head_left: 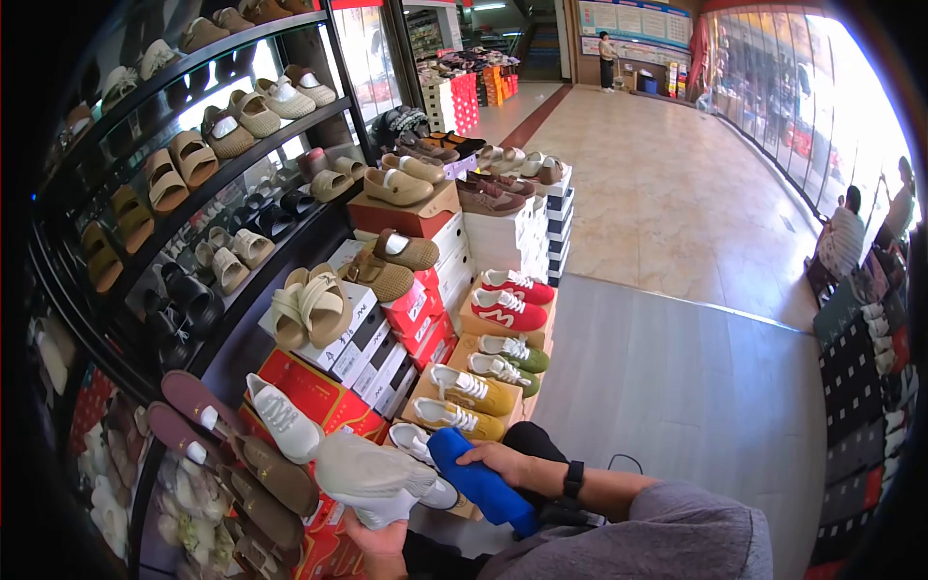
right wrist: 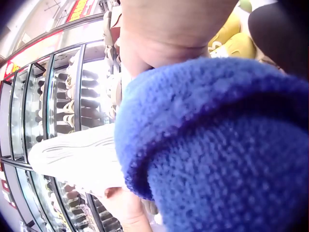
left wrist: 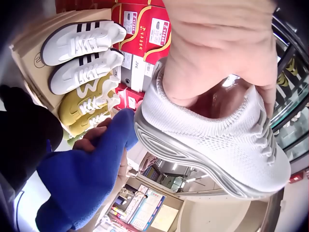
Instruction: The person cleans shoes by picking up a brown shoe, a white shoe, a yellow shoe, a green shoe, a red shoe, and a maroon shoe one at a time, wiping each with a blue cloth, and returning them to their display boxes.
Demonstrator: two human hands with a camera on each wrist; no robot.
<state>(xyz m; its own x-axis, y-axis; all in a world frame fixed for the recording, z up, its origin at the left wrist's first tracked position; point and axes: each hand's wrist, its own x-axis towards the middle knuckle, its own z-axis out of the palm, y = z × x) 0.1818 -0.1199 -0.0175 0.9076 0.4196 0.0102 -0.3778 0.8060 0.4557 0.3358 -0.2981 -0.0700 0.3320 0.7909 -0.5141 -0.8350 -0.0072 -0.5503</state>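
A white knit sneaker (head_left: 372, 474) is in the left hand (head_left: 379, 537), low in the head view. In the left wrist view the left hand (left wrist: 219, 48) has its fingers inside the opening of the sneaker (left wrist: 207, 140), gripping it. The right hand (head_left: 495, 462) holds a folded blue cloth (head_left: 483, 483) beside the sneaker; the right wrist view shows the cloth (right wrist: 217, 159) bunched under that hand (right wrist: 169, 34). Whether cloth and sneaker touch I cannot tell.
One white sneaker (head_left: 284, 418) lies on a red box at the left. Yellow shoes (head_left: 471, 389), green shoes and red shoes (head_left: 509, 309) stand on boxes ahead. Racks of shoes (head_left: 232, 130) rise at the left. People (head_left: 841, 237) sit at the far right.
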